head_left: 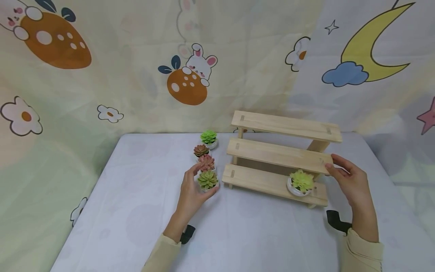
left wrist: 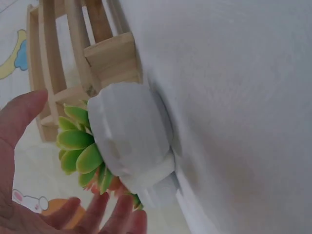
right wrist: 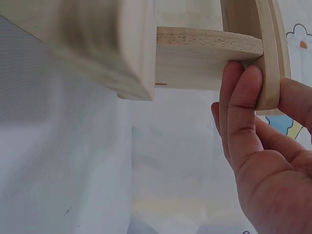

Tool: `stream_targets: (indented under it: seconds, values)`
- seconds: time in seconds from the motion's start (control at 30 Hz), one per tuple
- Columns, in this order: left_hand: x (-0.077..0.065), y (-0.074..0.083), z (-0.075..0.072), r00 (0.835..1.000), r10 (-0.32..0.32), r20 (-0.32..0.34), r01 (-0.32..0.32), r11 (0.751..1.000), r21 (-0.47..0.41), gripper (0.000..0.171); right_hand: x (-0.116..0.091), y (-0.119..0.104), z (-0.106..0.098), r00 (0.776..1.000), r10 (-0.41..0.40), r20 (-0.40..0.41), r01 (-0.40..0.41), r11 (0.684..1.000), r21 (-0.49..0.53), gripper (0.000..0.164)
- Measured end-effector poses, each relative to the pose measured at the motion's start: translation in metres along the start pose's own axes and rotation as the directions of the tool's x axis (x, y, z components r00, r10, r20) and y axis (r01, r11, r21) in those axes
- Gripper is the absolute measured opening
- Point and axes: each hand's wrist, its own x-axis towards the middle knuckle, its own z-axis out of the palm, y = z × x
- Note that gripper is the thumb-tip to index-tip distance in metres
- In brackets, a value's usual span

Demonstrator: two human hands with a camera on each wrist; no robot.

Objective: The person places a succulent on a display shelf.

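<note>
My left hand (head_left: 191,187) is spread around the nearest potted succulent (head_left: 207,180), green in a white pot. In the left wrist view the thumb stands apart from its leaves, and the fingertips are near the plants behind. Next to it are a pink succulent (head_left: 206,163), a dark reddish one (head_left: 201,150) and a bright green one (head_left: 209,137), in a row going back. My right hand (head_left: 353,181) pinches the right end of the middle board of a three-tier wooden shelf (head_left: 272,151), thumb on top and fingers beneath. A yellow-green succulent (head_left: 301,182) sits on the lowest board, towards its right end.
The shelf stands at the back right of a white-covered table (head_left: 153,211). Behind it hangs a cloth backdrop (head_left: 136,75) printed with rabbits, flowers and a moon. Dark straps (head_left: 336,221) show at both wrists.
</note>
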Motion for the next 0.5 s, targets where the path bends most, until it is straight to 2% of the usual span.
stream_targets:
  seconds: [0.17, 0.33, 0.37, 0.5]
  values:
    - [0.0, -0.004, 0.004, 0.991, -0.127, 0.034, 0.128, 0.991, -0.035, 0.093, 0.0, 0.0, 0.0, 1.0, 0.014, 0.003, -0.014, 1.0, -0.01, 0.062]
    - [0.001, -0.009, 0.006, 0.97, -0.227, 0.092, 0.233, 0.971, -0.054, 0.097, 0.002, 0.004, 0.0, 1.0, 0.014, 0.003, -0.014, 0.999, -0.03, 0.062]
    - [0.001, -0.01, 0.006, 0.964, -0.247, 0.102, 0.253, 0.966, -0.053, 0.098, 0.003, 0.005, 0.0, 1.0, 0.024, -0.008, -0.024, 1.0, -0.008, 0.061]
    - [0.002, -0.012, 0.006, 0.944, -0.303, 0.132, 0.312, 0.949, -0.05, 0.091, 0.004, 0.008, 0.0, 1.0, 0.025, -0.014, -0.025, 1.0, -0.012, 0.061]
